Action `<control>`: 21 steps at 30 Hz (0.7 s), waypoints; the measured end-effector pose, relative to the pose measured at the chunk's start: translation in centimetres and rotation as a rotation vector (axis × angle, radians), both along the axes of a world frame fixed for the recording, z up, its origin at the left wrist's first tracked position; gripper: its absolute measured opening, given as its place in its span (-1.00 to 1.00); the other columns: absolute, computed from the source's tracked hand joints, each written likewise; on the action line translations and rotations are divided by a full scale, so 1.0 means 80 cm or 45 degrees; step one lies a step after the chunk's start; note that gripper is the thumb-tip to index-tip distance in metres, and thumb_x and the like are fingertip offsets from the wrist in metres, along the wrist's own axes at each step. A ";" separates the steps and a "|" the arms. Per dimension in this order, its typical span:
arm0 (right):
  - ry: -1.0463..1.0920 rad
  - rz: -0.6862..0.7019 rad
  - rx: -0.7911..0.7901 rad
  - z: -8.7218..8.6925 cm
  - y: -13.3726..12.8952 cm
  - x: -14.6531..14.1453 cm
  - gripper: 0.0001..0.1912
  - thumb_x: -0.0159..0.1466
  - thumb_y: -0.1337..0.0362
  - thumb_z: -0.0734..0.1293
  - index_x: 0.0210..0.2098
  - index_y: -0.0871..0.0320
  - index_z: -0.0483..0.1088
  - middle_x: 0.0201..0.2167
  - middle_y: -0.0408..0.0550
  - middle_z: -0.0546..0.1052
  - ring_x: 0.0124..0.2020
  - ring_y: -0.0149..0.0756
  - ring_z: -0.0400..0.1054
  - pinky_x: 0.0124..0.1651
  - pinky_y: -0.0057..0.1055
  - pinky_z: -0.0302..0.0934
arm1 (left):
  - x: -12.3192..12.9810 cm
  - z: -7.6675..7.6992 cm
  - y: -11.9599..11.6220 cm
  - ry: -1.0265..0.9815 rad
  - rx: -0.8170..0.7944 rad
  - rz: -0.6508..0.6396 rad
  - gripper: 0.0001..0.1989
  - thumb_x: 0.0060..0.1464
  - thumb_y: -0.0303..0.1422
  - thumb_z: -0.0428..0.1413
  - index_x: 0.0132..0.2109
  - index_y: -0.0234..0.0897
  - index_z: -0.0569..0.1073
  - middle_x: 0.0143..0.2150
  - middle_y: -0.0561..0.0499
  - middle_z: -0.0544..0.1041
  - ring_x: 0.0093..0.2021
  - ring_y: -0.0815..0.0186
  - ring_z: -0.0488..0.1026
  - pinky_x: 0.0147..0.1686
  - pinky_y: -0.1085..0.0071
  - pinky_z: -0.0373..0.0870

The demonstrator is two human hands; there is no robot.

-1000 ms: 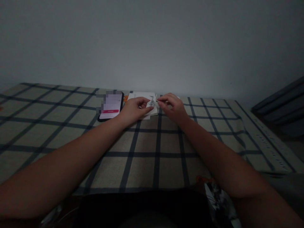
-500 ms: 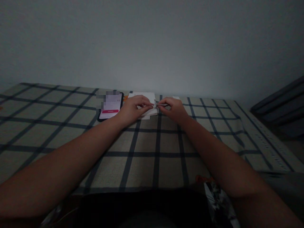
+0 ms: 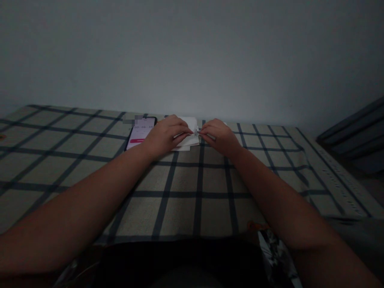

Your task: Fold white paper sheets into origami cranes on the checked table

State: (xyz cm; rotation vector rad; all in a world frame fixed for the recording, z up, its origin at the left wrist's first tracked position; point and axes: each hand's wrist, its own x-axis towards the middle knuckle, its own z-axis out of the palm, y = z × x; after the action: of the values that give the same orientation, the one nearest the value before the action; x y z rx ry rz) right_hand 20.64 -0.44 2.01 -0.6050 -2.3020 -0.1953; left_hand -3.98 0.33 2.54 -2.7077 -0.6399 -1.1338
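Observation:
My left hand (image 3: 168, 135) reaches over a stack of white paper (image 3: 190, 121), thumb and fingers pinched together at its right edge. Between the fingertips of both hands is a small, crumpled-looking white piece (image 3: 196, 131), too small and dim to name its kind. From the other side, my right hand (image 3: 220, 136) pinches it as well, the fingertips almost meeting those of the left. Part of the paper lies hidden under my left hand and wrist.
Left of the paper lies a phone (image 3: 142, 129) with a lit timer screen, partly covered by my left wrist. A checked cloth (image 3: 186, 180) covers the surface. A pale wall (image 3: 192, 60) rises behind it. Dark striped fabric (image 3: 360, 136) stands at the right.
My left hand has shifted slightly and now covers more of the phone. My right fingers have closed further over the slim grey thing seen in them before, which no longer shows.

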 end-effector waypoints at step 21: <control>0.029 -0.010 0.201 0.004 -0.016 -0.005 -0.84 0.41 0.31 0.23 -0.15 0.13 0.45 -0.21 0.02 0.55 -0.16 -0.23 0.35 -0.09 -0.25 0.24 | 0.001 -0.001 -0.010 -0.142 0.079 -0.003 -0.88 0.19 -0.36 0.16 -0.14 -0.21 0.58 -0.21 -0.06 0.61 -0.20 0.28 0.51 -0.18 0.32 0.41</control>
State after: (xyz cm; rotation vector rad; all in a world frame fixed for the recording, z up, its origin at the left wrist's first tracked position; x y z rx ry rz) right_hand 20.26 -1.71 2.29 -0.5328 -2.2372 -0.3684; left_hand -3.93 -0.48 2.49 -2.6091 -0.6060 -1.2909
